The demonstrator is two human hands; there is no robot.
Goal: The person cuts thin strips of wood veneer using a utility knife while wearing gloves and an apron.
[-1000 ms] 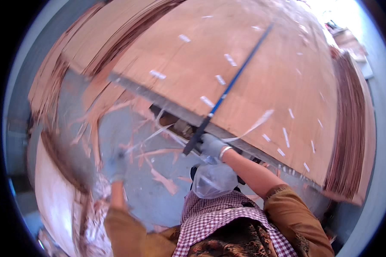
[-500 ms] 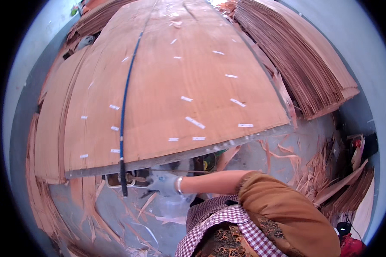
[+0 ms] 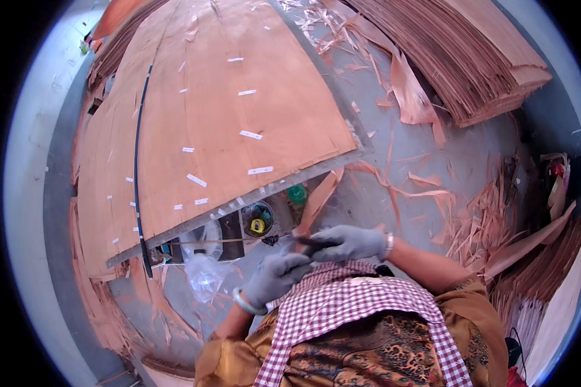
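Both of my hands wear grey gloves and meet in front of my checked apron (image 3: 361, 293), just short of the table edge. My right hand (image 3: 355, 244) is closed around a slim dark object (image 3: 313, 244) whose kind I cannot make out. Beside it, my left hand (image 3: 276, 277) has its fingers curled in against the right fingertips; what they pinch is hidden. Ahead lies a broad wood veneer sheet (image 3: 271, 122) with white tape pieces stuck on it. A long, thin dark strip (image 3: 137, 155) runs along its left part, its near end jutting past the edge.
Under the table edge are a round container (image 3: 246, 213) with a yellow item (image 3: 257, 226), a green object (image 3: 297, 195) and a clear plastic bag (image 3: 205, 276). A tall veneer stack (image 3: 452, 64) stands at the right. Veneer scraps (image 3: 478, 238) litter the floor.
My right hand has drawn back from below the table edge to my apron, now with the dark object. My left hand has come into view beside it. The table appears farther left.
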